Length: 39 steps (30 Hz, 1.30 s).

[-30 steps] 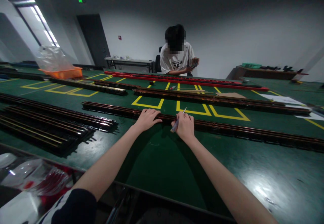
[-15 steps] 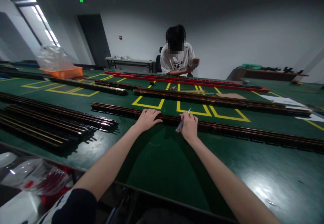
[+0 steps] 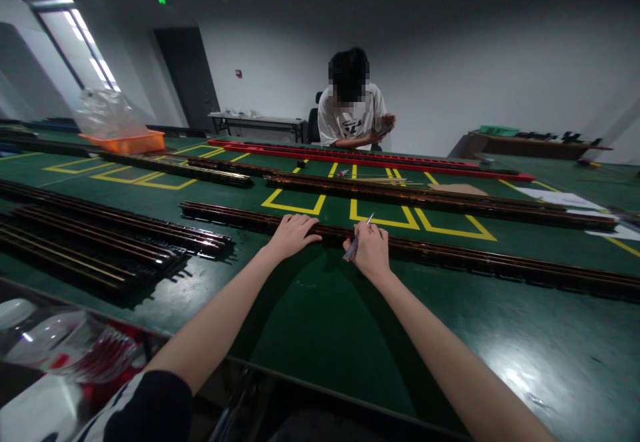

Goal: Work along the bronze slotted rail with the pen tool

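Note:
A long dark rail with copper-coloured strips (image 3: 480,259) lies across the green table in front of me. My left hand (image 3: 293,237) rests over this rail, its fingers bent across the top and its thumb along the near side. Just to the right, my right hand (image 3: 371,250) is closed around a slim, grey pen-like tool (image 3: 351,250). The tool's thin metal tip points up and away from me, above the rail; its thicker end sticks out toward me below the fingers. The tool's exact kind is unclear, and my fingers cover its middle.
Several similar rails (image 3: 95,249) lie at left, and another bundle (image 3: 425,197) crosses behind. Farther back are a red rail (image 3: 380,159), an orange bin (image 3: 127,142) with a plastic bag, and a person (image 3: 350,115) handling something. Papers (image 3: 555,197) lie at right.
My right hand and the tool have shifted slightly left, and the tool's tilt has changed a little. My left hand stays in place on the rail.

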Tool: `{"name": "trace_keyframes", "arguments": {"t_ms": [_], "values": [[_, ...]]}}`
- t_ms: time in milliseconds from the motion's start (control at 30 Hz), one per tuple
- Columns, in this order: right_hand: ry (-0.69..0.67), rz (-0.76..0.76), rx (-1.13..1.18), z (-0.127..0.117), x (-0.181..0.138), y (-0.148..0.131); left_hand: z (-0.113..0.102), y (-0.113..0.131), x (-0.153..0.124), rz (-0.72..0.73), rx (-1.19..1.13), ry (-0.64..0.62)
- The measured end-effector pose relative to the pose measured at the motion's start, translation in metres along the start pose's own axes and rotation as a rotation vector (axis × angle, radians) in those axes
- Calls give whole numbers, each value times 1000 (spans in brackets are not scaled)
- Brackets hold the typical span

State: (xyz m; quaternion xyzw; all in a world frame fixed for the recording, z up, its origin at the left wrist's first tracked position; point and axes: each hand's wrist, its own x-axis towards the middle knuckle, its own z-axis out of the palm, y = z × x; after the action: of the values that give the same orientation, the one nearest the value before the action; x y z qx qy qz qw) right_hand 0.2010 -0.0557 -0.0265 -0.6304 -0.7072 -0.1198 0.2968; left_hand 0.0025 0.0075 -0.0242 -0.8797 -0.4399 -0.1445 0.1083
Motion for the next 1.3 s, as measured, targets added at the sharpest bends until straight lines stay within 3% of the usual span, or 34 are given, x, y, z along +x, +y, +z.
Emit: {"name": "trace_keyframes", "arguments": {"t_ms": [367,600,967,1300], "values": [[12,-14,23,2,1,-7,-2,0,0,-5,-13,-25],[-6,64,34,-1,0,-1,1,-2,0,2,-9,-11],[-14,-62,51,0,-1,-1,1,-1,0,-7,0,-13],[0,22,-24,1,0,-9,0,-1,1,-2,5,-16]]}}
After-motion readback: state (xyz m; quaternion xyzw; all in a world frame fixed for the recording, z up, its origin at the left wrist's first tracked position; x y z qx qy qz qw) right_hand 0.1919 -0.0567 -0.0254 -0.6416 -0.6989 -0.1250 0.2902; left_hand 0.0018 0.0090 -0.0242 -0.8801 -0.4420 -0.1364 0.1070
